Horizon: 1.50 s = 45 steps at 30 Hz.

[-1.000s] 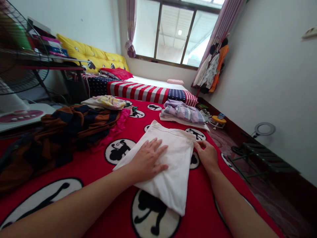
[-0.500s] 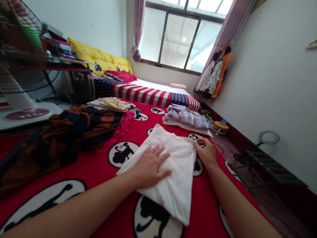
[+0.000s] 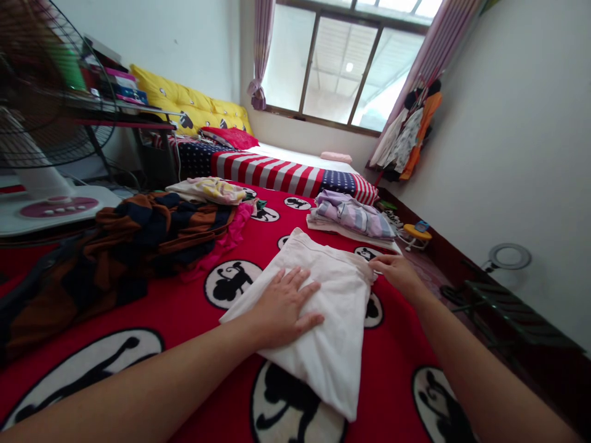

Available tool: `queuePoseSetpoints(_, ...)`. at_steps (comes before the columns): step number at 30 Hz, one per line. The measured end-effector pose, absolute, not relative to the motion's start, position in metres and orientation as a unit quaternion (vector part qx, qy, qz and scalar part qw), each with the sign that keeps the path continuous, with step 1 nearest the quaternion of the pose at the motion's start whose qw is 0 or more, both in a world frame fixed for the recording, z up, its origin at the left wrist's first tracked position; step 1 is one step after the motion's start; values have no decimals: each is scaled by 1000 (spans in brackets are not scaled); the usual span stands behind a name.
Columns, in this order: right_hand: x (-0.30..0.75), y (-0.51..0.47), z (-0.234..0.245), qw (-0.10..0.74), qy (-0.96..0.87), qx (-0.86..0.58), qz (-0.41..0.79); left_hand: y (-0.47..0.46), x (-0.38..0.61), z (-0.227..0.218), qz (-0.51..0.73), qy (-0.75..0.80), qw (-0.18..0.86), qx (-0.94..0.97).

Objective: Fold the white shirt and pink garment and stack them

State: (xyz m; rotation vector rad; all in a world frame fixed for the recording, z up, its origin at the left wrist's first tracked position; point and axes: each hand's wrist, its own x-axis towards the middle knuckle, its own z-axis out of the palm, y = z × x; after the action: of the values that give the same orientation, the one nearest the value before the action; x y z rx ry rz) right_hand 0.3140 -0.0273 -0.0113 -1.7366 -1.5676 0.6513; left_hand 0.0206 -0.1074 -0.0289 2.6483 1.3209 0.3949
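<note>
My palm and pinch on the folded white garment (image 3: 330, 351)

It lies on the red blanket (image 3: 178, 317) in front of me. My left hand (image 3: 286, 311) rests palm down on it, fingers slightly spread, forearm low. My right arm slants in, the right hand's (image 3: 394, 272) thumb and fingertips together on the far right corner. Blanket shows around the garment; a folded stack (image 3: 353, 216) sits just beyond, a striped heap (image 3: 154, 231) off left.

Window (image 3: 341, 71): bright (dazzling from where I stand), purple curtains (image 3: 263, 52) either side
Walls (image 3: 512, 141): pale
Far bed (image 3: 270, 171): starred, striped
Floor (image 3: 431, 271): pinkish
</note>
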Motion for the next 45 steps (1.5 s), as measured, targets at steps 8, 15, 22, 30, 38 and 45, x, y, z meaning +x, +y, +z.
queuePoseSetpoints(8, 335, -15, 2, 346, -551, -618, 442, -107, 20, -32, 149, 431, 76, 887)
queuePoseSetpoints(15, 339, -4, -23, 408, -554, -628, 364, -106, 19, -33, 155, 429, 82, 886)
queuePoseSetpoints(22, 280, -31, -19, 475, -619, -618, 98, -105, 20, -36, 154, 425, 78, 888)
queuePoseSetpoints(30, 244, -78, -53, 125, -819, -560, 4, -104, 18, -32, 131, 422, 96, 892)
queuePoseSetpoints(38, 230, -48, -15, 141, -767, -620, -89, -106, 21, -35, 136, 428, 82, 890)
queuePoseSetpoints(45, 173, -9, -14, 96, -893, -419, 134, -109, 23, -41, 186, 405, 72, 892)
